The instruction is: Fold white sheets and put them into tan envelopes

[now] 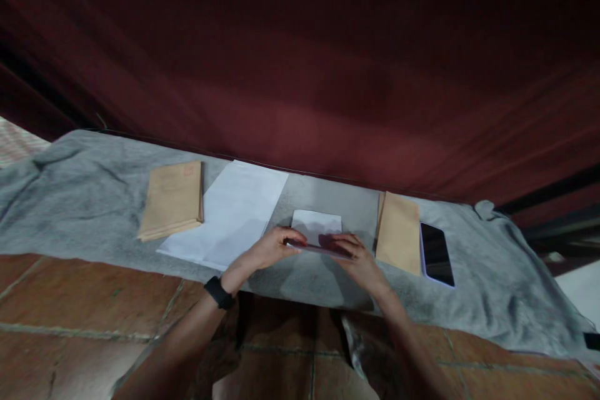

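A white sheet of paper (317, 221), partly folded, lies on the grey cloth in front of me. Its near edge is raised as a flap between my two hands. My left hand (274, 245) pinches the left end of that flap, thumb and fingers closed on it. At the flap's right end, my right hand (355, 255) grips the paper in the same way. The fingers cover parts of the near edge. To the left of my left hand is a stack of large white paper sheets (229, 215).
Brown envelopes (172, 197) are piled at the left, touching the white sheets. More brown envelopes (398, 231) lie at the right, beside a dark-screened phone (437, 253). The grey cloth (497, 269) covers the low surface. Behind it hangs a dark red curtain (300, 87); tiled floor (94, 300) is below.
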Action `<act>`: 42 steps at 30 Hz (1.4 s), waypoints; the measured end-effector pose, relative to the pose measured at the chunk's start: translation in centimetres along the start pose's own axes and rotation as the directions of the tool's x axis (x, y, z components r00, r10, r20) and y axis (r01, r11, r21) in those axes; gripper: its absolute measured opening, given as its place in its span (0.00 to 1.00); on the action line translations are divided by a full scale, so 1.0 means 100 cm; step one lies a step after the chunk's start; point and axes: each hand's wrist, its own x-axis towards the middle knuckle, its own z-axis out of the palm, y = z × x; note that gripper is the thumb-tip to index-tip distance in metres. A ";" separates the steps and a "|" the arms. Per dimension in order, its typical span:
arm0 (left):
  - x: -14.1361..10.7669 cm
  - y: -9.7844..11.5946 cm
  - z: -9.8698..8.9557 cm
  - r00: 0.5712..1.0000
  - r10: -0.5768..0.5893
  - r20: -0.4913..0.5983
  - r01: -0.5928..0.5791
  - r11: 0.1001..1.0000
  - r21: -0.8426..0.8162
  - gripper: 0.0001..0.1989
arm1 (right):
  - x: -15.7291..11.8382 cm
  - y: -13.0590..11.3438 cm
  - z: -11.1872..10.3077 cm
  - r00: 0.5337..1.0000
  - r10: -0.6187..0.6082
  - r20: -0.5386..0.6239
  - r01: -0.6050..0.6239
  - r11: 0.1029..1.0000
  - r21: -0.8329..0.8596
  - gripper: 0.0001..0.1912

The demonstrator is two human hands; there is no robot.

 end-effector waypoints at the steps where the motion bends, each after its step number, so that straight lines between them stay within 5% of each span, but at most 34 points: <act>1: -0.001 -0.001 0.000 1.000 -0.011 0.015 0.011 1.000 0.014 0.08 | -0.001 0.000 -0.001 0.999 0.012 0.038 -0.011 1.000 -0.021 0.10; 5: -0.002 -0.006 0.003 0.995 -0.094 -0.023 0.094 0.996 -0.009 0.11 | -0.001 -0.002 -0.004 0.984 0.137 0.114 -0.134 0.991 -0.028 0.09; 15: 0.009 -0.022 0.008 0.958 -0.186 -0.219 0.167 0.981 -0.103 0.08 | 0.003 -0.001 0.006 0.917 0.398 -0.009 -0.396 0.909 -0.128 0.11; 19: 0.015 -0.029 0.015 0.917 -0.210 -0.338 0.161 0.973 -0.167 0.14 | 0.005 0.001 0.014 0.907 0.410 -0.099 -0.421 0.885 -0.198 0.11; 27: 0.016 -0.022 0.027 0.838 -0.207 -0.505 0.272 0.961 0.057 0.39 | 0.002 0.004 0.032 0.912 0.331 -0.241 -0.397 0.857 -0.328 0.29; 33: 0.020 -0.021 0.030 0.857 -0.150 -0.493 0.233 0.966 0.112 0.34 | 0.001 0.007 0.036 0.914 0.315 -0.255 -0.396 0.830 -0.393 0.31; 42: 0.020 -0.024 0.035 0.872 -0.139 -0.470 0.333 0.872 0.360 0.29 | 0.002 -0.009 0.032 0.912 0.359 -0.200 -0.411 0.773 -0.483 0.28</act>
